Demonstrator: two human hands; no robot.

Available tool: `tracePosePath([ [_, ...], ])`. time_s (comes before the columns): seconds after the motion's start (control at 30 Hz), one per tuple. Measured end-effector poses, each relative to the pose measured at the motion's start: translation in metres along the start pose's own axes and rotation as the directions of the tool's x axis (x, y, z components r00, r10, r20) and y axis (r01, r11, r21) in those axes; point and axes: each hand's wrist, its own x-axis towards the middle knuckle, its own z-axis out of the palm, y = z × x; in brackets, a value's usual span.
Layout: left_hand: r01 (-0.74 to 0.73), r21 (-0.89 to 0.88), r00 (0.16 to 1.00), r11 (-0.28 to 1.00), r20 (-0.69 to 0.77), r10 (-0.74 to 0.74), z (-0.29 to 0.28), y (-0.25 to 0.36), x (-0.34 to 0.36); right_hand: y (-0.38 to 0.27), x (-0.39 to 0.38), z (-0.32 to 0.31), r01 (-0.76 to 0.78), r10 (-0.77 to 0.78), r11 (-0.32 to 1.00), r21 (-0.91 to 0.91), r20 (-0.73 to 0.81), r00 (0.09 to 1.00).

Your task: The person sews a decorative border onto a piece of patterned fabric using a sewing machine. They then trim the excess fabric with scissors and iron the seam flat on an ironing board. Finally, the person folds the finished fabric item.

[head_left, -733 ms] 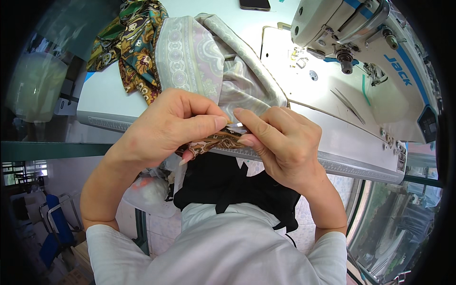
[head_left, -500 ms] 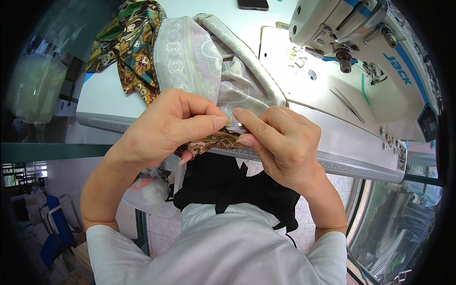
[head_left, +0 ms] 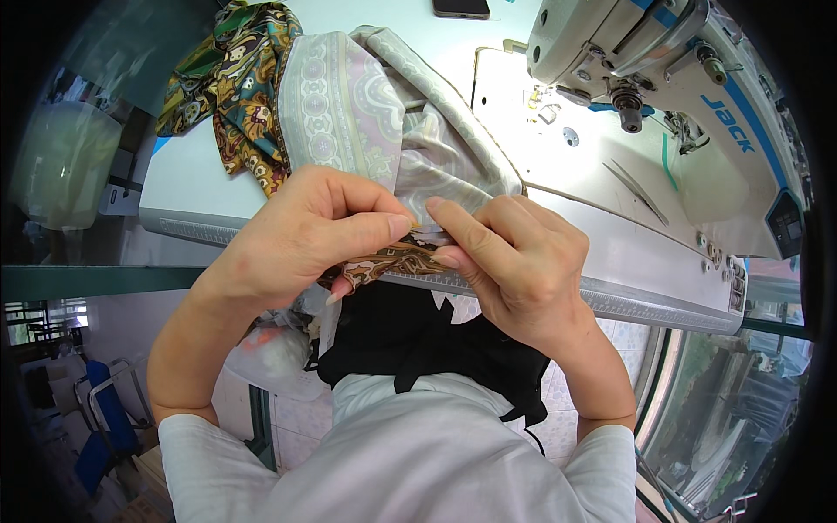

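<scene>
A patterned fabric in brown, orange and black lies bunched at the table's front edge, held between my hands. My left hand is closed, thumb and forefinger pinching its upper edge while other fingers sit beneath the folds. My right hand is closed around a small silvery metal tool, whose tip meets the fabric beside my left thumb; my fingers cover most of it, so its kind is not plain. The right thumb tip also touches the cloth. Beyond my hands the fabric's pale underside spreads over the table.
A white and blue sewing machine stands at the right. Metal tweezers lie by its bed. A dark phone rests at the far edge. Along the table's front runs a ruler strip. A clear plastic bag hangs below the left side.
Both hands stay almost where they were, still pinching the cloth. The silvery tool has shifted slightly at the fabric, and less of a pale bit beside it shows.
</scene>
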Motion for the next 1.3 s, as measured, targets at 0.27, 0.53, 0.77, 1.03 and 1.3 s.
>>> tracePosePath([
  [0.27, 0.003, 0.006, 1.0, 1.0, -0.014, -0.002, 0.001, 0.0, 0.001, 0.0, 0.0, 0.0, 0.004, -0.004, 1.0, 0.004, -0.007, 1.0],
  [0.53, 0.006, 0.005, 1.0, 1.0, -0.003, -0.006, 0.0, -0.001, 0.001, 0.0, -0.001, 0.0, -0.007, 0.007, 1.0, 0.01, -0.009, 1.0],
  [0.77, 0.001, 0.001, 1.0, 1.0, 0.006, -0.001, 0.0, -0.001, 0.002, 0.003, -0.004, 0.004, -0.004, 0.004, 1.0, -0.016, -0.036, 0.999],
  [1.03, 0.001, -0.007, 1.0, 1.0, 0.017, -0.001, -0.002, -0.002, 0.002, 0.009, -0.004, -0.002, -0.072, 0.07, 0.997, -0.032, -0.058, 0.996],
  [1.3, -0.024, 0.035, 0.999, 0.999, -0.034, 0.025, -0.008, -0.003, -0.004, 0.0, -0.005, -0.027, -0.454, 0.418, 0.858, 0.239, 0.187, 0.889],
])
